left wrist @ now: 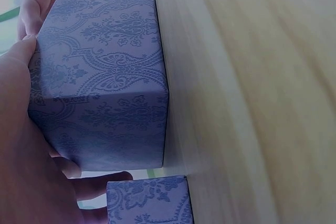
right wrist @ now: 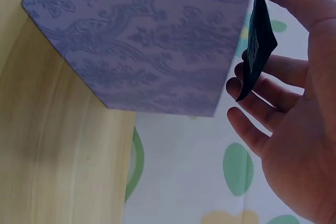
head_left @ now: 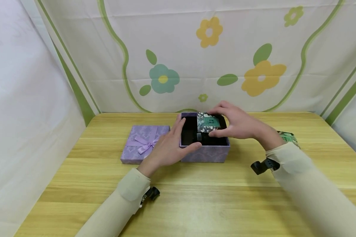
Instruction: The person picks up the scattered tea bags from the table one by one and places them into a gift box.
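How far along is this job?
Done: the bow-topped lid is off, beside the purple gift box. In hand: the right hand grips a floral packet at the box's opening. Remaining, if this is packing: probably the green-patterned packet on the table, then the lid.

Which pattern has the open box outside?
Ornate floral scrolls cover the box, clearest in the left wrist view.

Noted a table (head_left: 178, 204) with pale wood-grain top. Observed behind it a white cloth backdrop (head_left: 192, 59), printed with orange flowers (head_left: 250, 80), a teal flower (head_left: 156, 79), green leaves (head_left: 227, 79) and green lines (head_left: 125, 59).
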Tool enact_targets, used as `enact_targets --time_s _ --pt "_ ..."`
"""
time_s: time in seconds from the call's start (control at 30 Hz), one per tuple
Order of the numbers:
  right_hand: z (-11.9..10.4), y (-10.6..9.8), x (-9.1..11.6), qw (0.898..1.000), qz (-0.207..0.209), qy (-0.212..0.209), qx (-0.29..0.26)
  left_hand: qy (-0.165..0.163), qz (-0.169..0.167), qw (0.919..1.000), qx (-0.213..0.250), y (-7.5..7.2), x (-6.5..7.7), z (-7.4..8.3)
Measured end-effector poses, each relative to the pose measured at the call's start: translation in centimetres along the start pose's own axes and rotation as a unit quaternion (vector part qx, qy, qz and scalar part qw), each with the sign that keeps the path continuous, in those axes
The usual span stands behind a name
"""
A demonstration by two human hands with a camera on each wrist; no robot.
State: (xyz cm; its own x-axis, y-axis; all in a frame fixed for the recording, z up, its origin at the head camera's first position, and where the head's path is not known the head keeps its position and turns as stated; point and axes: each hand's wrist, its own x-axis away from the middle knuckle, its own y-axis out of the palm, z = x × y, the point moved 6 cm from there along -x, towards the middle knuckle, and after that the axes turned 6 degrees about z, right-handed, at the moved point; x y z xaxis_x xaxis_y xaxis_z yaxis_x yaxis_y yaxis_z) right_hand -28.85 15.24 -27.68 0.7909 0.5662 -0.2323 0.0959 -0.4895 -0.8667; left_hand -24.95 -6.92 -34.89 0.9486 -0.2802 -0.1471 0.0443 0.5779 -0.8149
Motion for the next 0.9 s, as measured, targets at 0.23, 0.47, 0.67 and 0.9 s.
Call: enact_targets --time_s 0.23,0.47,0.67,0.9 --pt "0.2 1.4 -0.5 1.000 -0.018 -0.005 0.014 0.002 -0.001 1.0000 0.001 0.1 0.0 0.1" --pt "0.3 2.5 -0.8 0.999 -0.028 0.001 0.034 0.001 0.000 1.0000 -0.002 0.1 -0.2 0.1" --pt "0.3 3.2 -1.0 0.997 -0.031 -0.007 0.065 0.000 -0.002 1.0000 -0.004 0.0 0.0 0.2" --pt "-0.1 3.7 -1.1 0.993 -0.038 -0.024 0.113 0.003 -0.001 1.0000 -0.004 -0.1 0.0 0.4"
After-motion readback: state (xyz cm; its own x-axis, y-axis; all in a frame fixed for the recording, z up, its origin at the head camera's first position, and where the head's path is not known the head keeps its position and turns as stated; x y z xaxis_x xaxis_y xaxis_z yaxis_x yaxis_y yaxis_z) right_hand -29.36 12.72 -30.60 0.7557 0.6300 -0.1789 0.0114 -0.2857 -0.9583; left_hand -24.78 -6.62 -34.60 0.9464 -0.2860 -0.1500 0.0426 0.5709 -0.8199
